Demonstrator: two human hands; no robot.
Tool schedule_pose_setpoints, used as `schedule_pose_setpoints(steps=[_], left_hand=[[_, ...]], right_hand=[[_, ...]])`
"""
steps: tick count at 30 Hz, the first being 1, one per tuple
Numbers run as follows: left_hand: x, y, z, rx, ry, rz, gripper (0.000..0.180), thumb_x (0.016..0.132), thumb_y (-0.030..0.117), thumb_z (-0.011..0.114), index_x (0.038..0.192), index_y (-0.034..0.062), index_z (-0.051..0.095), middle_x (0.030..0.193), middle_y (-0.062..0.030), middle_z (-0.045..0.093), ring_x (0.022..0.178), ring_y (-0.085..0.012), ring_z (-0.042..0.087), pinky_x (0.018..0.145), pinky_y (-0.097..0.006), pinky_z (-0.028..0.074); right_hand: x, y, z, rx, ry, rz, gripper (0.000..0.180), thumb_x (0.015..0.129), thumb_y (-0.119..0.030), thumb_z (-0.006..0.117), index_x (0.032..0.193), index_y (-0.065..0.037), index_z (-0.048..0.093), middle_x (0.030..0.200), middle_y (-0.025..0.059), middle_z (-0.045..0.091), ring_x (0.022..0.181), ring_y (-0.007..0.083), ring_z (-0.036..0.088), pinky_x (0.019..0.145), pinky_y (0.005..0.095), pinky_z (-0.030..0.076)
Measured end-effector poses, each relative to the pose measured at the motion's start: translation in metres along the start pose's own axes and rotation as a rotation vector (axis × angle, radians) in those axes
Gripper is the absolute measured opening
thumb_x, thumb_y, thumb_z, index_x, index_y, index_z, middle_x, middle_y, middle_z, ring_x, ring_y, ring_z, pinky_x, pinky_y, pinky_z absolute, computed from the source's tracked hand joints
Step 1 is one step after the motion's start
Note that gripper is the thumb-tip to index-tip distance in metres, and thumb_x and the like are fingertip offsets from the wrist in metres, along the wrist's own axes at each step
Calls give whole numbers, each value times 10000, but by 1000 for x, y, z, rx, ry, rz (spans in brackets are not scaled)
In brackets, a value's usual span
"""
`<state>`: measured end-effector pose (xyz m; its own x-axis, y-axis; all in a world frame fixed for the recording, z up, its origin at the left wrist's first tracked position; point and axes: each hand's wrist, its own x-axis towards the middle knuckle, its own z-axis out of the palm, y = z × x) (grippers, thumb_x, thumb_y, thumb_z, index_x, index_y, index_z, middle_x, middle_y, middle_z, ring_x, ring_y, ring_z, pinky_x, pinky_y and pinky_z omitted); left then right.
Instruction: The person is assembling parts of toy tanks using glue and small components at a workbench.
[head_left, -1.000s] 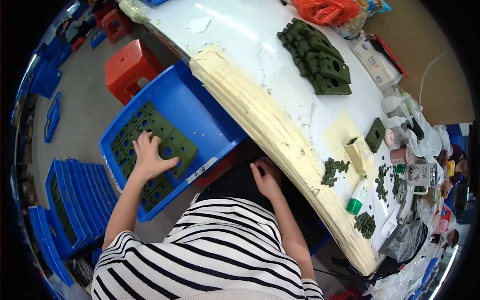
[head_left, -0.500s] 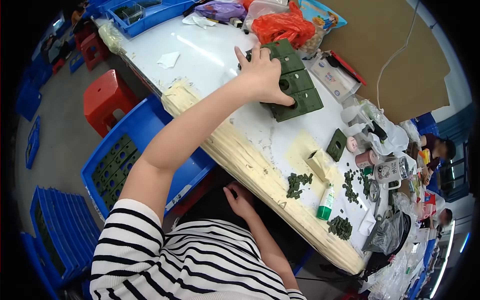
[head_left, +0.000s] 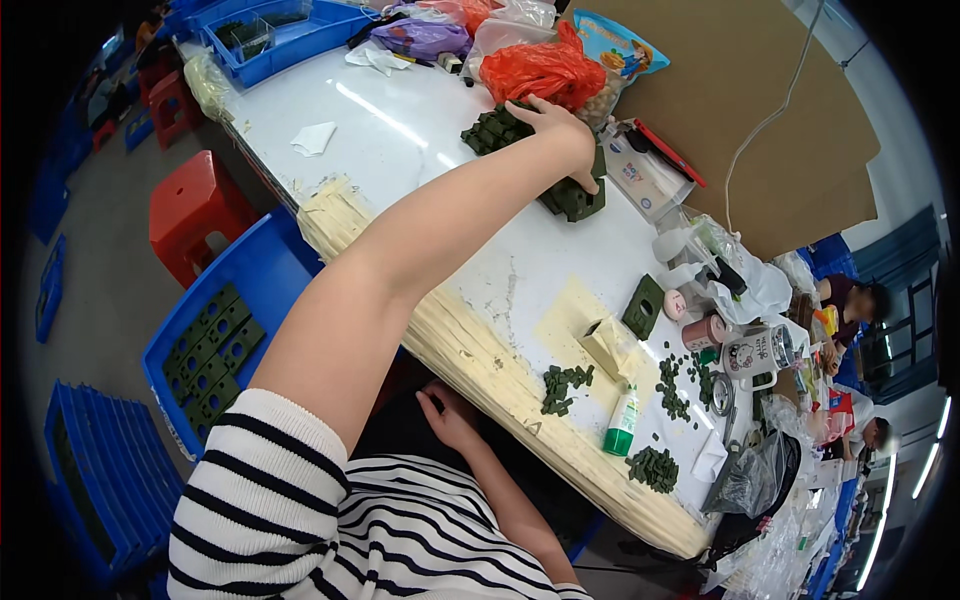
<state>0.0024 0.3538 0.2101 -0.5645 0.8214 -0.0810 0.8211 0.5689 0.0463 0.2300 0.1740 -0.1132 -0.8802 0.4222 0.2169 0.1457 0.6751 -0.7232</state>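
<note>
Beside a red plastic stool (head_left: 198, 212), our blue plastic tray (head_left: 272, 258) holds flat green perforated plates (head_left: 212, 352), while farther right our right hand (head_left: 452, 424) rests at the lap, partly hidden, so we cannot tell how its fingers close. Over the white surface (head_left: 388, 165), our left hand (head_left: 562, 138) lies on the stack of dark green plates (head_left: 576, 204), thumb and fingers apart, though whether it clamps them we cannot tell; nearer us, a green-and-white squeeze bottle (head_left: 621, 422) sits between piles of small green pieces (head_left: 653, 469)
</note>
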Motion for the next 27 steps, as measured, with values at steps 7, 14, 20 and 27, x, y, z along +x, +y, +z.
schedule_pose_setpoints(steps=[7,14,20,27], left_hand=[[-3,-21,24,-89,530,198,634,758,525,695,1155,54,542,1170,-160,552,1118,-348,525,915,-564,431],[-143,-164,69,-577,1117,298,300,807,216,720,1025,32,625,1012,-94,653,947,-247,643,820,-344,514],[-299,-351,176,-457,506,-396,374,750,263,749,992,28,589,997,-150,650,968,-290,626,866,-370,491],[-350,-391,269,-261,0,-409,628,605,421,821,999,44,509,1087,-145,539,1083,-311,501,921,-396,434]], right_hand=[[0,-1,-2,-3,-10,15,232,890,-251,611,866,-20,626,850,138,625,796,309,610,697,360,478],[3,-8,-8,127,65,-28,153,859,-155,637,804,-16,603,807,127,600,749,297,606,674,342,472],[11,-27,-12,139,5,-69,149,858,-128,633,779,-10,591,817,134,602,753,295,599,662,346,464],[15,-24,-9,120,-35,-63,174,876,-133,621,781,7,580,812,148,584,758,303,587,691,343,461]])
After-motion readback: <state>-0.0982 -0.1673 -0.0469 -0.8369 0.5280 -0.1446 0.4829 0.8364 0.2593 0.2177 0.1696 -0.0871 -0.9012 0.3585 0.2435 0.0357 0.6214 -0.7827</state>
